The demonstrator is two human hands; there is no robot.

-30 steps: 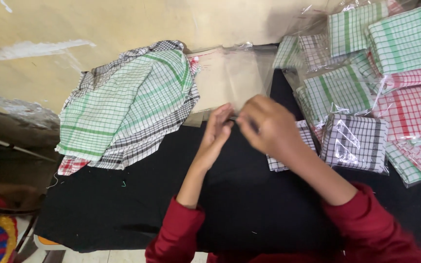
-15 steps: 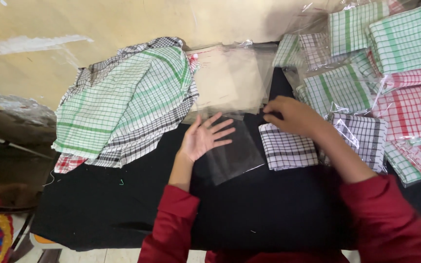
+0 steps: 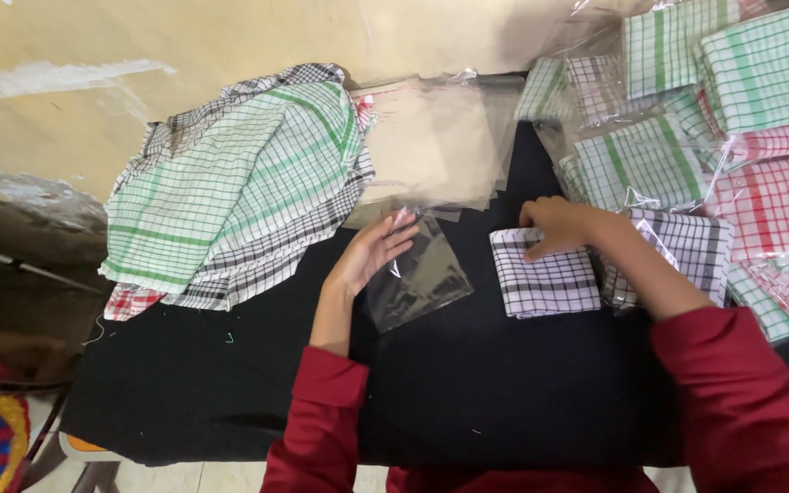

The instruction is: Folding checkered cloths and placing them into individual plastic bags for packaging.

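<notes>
**Hands on clear bag and folded checked cloth**

Left hand (image 3: 374, 248) is lying flat and open, fingers spread, pressing on the left edge of an empty clear plastic bag (image 3: 424, 274); it is gripping nothing, just resting on top. The bag is lying flat on the black-covered counter (image 3: 504, 393), slightly tilted, just left of centre. Right hand (image 3: 559, 224) is sitting loosely curled, palm down, fingers bearing on the top edge of a folded black-and-white checked cloth (image 3: 542, 278); cannot tell whether the fingers are pinching it or only pressing. That cloth is lying on the counter just right of the bag, near it but not touching. Both sleeves are red. A stack of empty clear bags (image 3: 436, 141) is lying behind the hands by the wall. A loose heap of green, black and red checked cloths (image 3: 239, 183) is sitting to the left. Bagged checked cloths (image 3: 732, 119) are piling up at the right, one black-checked pack just under the right forearm.
</notes>
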